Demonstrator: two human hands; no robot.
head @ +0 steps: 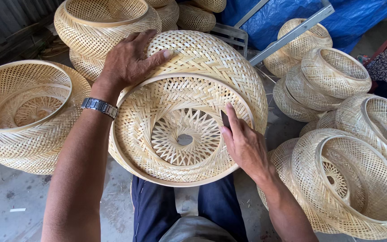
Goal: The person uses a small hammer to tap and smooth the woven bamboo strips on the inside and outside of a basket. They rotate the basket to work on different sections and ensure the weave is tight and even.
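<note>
Stacked baskets [332,85] surround empty woven basket [189,112] under both hands.

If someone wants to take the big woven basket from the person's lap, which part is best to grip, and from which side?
Probably the smooth bent rim of the woven basket, taken from its lower, near side. The basket is tilted with its opening toward the camera, so that edge is bare. The left hand covers the top wall; the right hand rests inside the opening.
</note>
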